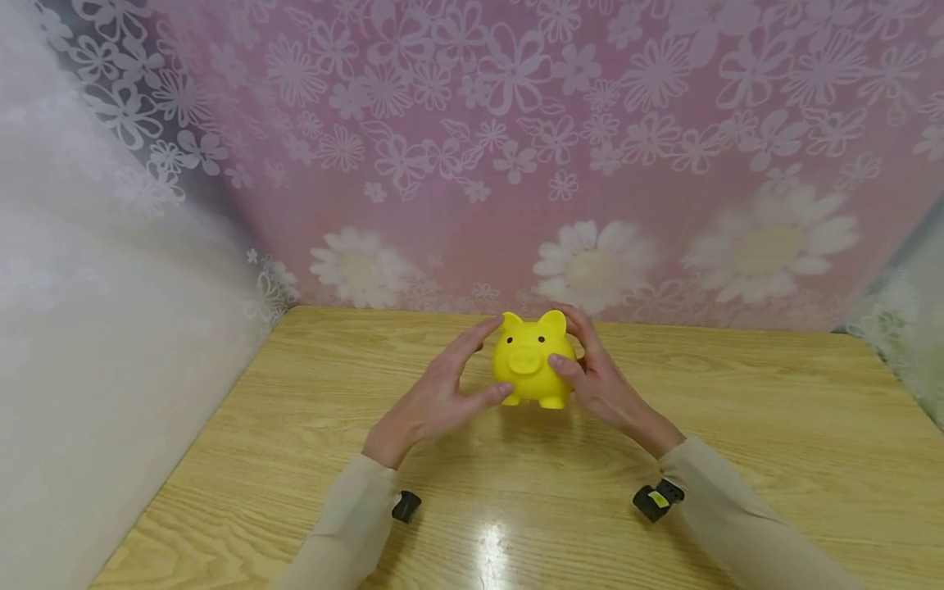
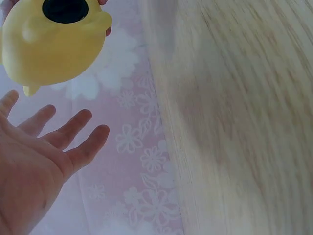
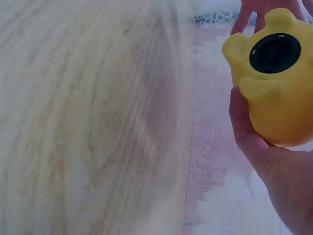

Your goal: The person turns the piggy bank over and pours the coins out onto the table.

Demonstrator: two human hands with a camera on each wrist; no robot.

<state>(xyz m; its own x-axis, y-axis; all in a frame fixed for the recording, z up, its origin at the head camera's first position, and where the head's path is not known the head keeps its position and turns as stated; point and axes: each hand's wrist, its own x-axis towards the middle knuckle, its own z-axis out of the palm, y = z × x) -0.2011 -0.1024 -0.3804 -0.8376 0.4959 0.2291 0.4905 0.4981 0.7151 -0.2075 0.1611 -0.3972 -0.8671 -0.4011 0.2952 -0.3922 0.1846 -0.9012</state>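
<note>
A yellow piggy bank (image 1: 525, 362) is held up over the table, its snout and two black eyes turned towards me in the head view. My right hand (image 1: 603, 388) grips it from the right, thumb on its front and fingers round behind its ear. On the other side, my left hand (image 1: 441, 398) has its fingers spread and nearly straight; the left wrist view shows a gap between these fingers and the piggy bank. Both wrist views look at its underside, where a round black plug (image 3: 275, 53) sits between the stubby feet.
The wood-grain table (image 1: 295, 459) runs back to a pink flowered cloth (image 1: 472, 246) hanging behind it. A pale cloth (image 1: 111, 344) hangs along the left side. Black straps with small devices are on the left wrist (image 1: 406, 506) and the right wrist (image 1: 652, 501).
</note>
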